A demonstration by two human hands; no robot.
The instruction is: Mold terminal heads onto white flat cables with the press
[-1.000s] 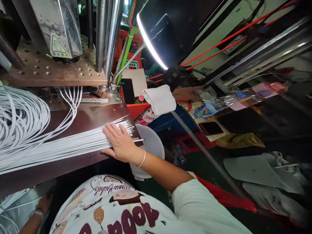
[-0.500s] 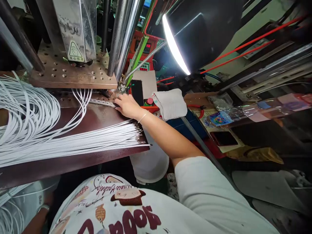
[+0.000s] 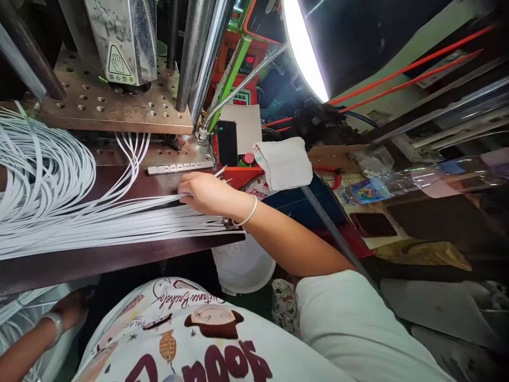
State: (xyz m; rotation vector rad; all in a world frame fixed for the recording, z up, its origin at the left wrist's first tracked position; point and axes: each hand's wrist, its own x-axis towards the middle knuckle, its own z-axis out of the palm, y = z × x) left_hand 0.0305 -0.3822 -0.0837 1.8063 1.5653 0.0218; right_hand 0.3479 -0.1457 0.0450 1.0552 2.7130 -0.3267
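My right hand (image 3: 204,195) is closed around a few strands of white flat cable (image 3: 161,200), whose tips poke out past the fingers. Beneath it, many more such cables (image 3: 119,225) lie side by side on the dark brown bench (image 3: 131,270), their dark-marked ends pointing right. A slotted metal strip (image 3: 178,167) lies just beyond the hand, in front of the press. At lower left my left hand (image 3: 71,309) hangs below the bench edge, beside a pale tub (image 3: 63,355) of cable; its fingers are lost in shadow.
The press plate (image 3: 123,119), on steel posts, hangs over the bench back, with several cables running under it. A looped cable coil (image 3: 47,164) sits left. A lit lamp (image 3: 306,50), a folded white cloth (image 3: 284,163) and a phone (image 3: 227,143) are to the right. A white bucket (image 3: 244,265) stands below.
My right hand has come away from the metal strip toward me and now grips cable strands. The strip lies in fuller view. My left hand has moved slightly up and shows more.
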